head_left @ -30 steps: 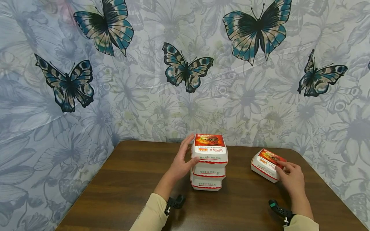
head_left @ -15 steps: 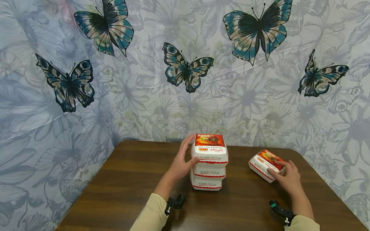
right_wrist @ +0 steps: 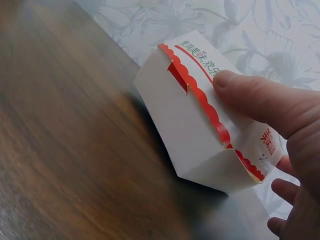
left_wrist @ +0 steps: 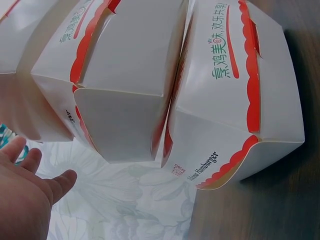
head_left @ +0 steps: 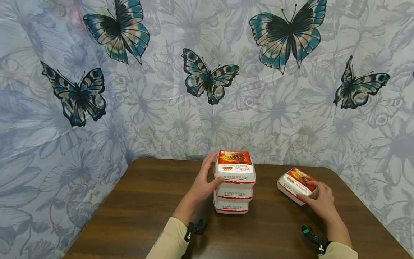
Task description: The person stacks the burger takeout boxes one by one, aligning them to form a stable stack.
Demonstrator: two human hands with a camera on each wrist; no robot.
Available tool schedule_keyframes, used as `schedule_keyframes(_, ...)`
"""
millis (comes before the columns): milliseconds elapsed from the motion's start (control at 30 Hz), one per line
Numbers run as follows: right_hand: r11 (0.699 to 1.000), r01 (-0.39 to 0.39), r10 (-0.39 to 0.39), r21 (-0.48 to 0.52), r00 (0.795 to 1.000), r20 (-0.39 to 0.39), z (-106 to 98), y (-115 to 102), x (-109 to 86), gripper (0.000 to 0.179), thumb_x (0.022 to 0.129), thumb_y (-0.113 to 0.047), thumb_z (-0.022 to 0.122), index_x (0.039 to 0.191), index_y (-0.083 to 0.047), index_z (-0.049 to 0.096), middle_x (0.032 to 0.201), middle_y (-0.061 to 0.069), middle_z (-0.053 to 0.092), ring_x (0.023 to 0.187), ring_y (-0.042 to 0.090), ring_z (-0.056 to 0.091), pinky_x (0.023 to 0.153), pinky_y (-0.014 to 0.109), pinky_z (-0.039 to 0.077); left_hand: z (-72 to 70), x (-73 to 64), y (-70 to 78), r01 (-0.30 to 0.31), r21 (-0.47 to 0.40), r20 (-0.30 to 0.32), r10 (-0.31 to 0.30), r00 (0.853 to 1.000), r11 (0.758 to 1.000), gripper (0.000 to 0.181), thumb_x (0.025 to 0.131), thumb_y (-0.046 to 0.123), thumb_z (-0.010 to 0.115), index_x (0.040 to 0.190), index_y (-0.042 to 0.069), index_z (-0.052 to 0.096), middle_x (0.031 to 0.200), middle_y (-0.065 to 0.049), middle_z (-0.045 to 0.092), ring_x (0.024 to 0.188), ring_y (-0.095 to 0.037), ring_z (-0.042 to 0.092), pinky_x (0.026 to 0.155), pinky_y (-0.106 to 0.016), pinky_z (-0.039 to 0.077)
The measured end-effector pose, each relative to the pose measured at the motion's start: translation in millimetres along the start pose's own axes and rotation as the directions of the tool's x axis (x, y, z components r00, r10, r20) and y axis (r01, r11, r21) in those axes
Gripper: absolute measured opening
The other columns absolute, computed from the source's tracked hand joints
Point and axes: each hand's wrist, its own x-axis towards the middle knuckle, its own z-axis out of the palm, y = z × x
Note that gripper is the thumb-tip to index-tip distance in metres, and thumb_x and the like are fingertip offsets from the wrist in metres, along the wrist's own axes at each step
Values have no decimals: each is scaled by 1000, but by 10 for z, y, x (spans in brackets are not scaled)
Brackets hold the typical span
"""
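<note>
Three white-and-red hamburger boxes stand stacked near the table's middle, the top hamburger box (head_left: 235, 167) sitting a little off the lower two. My left hand (head_left: 201, 181) rests along the stack's left side, thumb at the top box's front and fingers extended. In the left wrist view, some fingers (left_wrist: 62, 185) are spread clear of the lower boxes. To the right, a single hamburger box (head_left: 295, 185) lies angled on the table. My right hand (head_left: 323, 201) grips its right end, thumb (right_wrist: 250, 97) on the front slope and other fingers round the far side, partly hidden.
The brown wooden table (head_left: 145, 201) reaches back to a butterfly-patterned cloth backdrop (head_left: 155, 108). Bare tabletop lies between the stack and the single box. Black wrist-worn devices (head_left: 196, 227) sit on both wrists.
The single box has slid slightly left. My right hand has shifted left with it, its thumb coming down from the box's top edge onto the front. The left hand and stack stay put.
</note>
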Motion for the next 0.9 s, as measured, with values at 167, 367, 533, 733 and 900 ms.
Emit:
schedule_keyframes(167, 999, -27, 28, 22, 999, -30, 23, -33, -17, 71, 89, -34, 75, 139, 2, 41, 147, 41, 16, 136, 58, 8, 100, 73, 17, 1, -9, 14, 3, -2, 3, -3, 1000, 1000, 85, 94, 47, 65, 159, 11, 24, 166, -5, 18, 154, -28, 16, 117, -62, 23)
schedule_keyframes(367, 999, -18, 20, 34, 997, -78, 79, -52, -15, 68, 88, -32, 76, 136, 4, 43, 144, 41, 19, 134, 54, 13, 99, 69, 23, 7, -11, 13, -1, -1, -1, 1, 1000, 1000, 85, 94, 49, 65, 159, 12, 24, 166, -4, 18, 153, -27, 16, 116, -62, 23)
schedule_keyframes(533, 998, -14, 19, 60, 996, -82, 114, -74, -4, 67, 90, -35, 74, 136, 4, 44, 145, 39, 19, 134, 51, 14, 98, 68, 26, 6, -19, 13, 7, -4, 4, -7, 1000, 1000, 83, 94, 47, 65, 159, 16, 24, 166, -4, 17, 154, -27, 15, 117, -61, 23)
schedule_keyframes(733, 996, -32, 39, 80, 996, -84, 135, -124, 17, 69, 90, -38, 73, 138, 2, 43, 148, 38, 17, 137, 50, 12, 99, 69, 26, 8, -22, 25, 2, -7, 7, -2, 1000, 1000, 81, 95, 45, 66, 159, 18, 24, 167, -5, 17, 154, -28, 15, 116, -61, 22)
schedule_keyframes(900, 994, -35, 44, 99, 995, -90, 142, -188, 31, 69, 91, -38, 72, 140, 1, 42, 150, 35, 20, 139, 49, 11, 102, 72, 24, 13, -19, 23, -7, 2, 3, 7, 1000, 1000, 82, 94, 52, 64, 159, 19, 25, 166, -5, 18, 153, -27, 16, 116, -62, 23)
